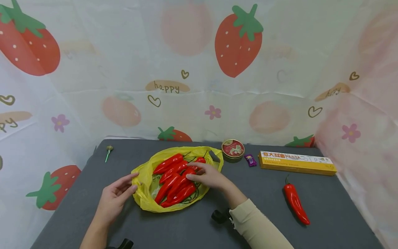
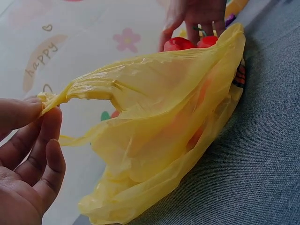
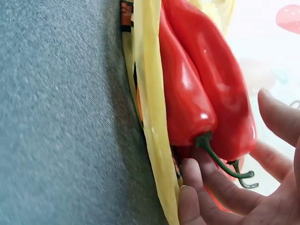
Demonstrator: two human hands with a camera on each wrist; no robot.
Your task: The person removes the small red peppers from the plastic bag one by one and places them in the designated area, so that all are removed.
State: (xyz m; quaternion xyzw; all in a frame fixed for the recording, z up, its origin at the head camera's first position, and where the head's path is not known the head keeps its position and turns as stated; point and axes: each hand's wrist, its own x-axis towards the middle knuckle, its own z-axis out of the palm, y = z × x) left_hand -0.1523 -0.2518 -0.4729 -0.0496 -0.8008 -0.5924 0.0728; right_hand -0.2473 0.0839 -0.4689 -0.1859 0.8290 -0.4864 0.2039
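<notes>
A yellow plastic bag lies spread wide on the table with several red chili peppers inside. My left hand pinches the bag's left edge between thumb and fingertips; in the left wrist view the bag's handle is stretched toward that hand. Over the right part of the bag, my right hand reaches in among the peppers. The right wrist view shows its fingers by the green stems, with the thumb standing apart from the peppers.
One more red chili pepper lies at the right. Along the back are a round tin, a purple wrapped candy and a yellow pasta box. A small green-stemmed item lies far left. Strawberry-print cloth hangs behind.
</notes>
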